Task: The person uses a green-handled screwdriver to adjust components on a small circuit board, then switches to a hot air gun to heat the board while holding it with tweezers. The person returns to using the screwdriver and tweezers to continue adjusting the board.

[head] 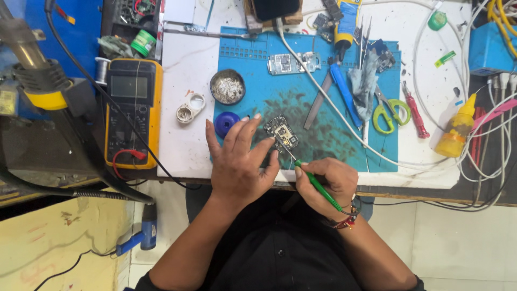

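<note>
A small phone circuit board (282, 133) lies on the blue work mat (334, 145) near the bench's front edge. My left hand (239, 159) rests beside it with fingers spread, fingertips touching the board's left edge. My right hand (326, 183) grips a thin green-handled tool (318, 186) like a pen. Its metal tip (286, 151) touches the board's lower right corner.
A yellow multimeter (133, 110) stands at the left, with a round tin of solder scraps (227, 87) and a blue cap (226, 123) near my left hand. Another board (288, 63), blue tweezers, green-handled scissors (389, 113), a red screwdriver (416, 110) and a yellow bottle (455, 132) lie to the right among white cables.
</note>
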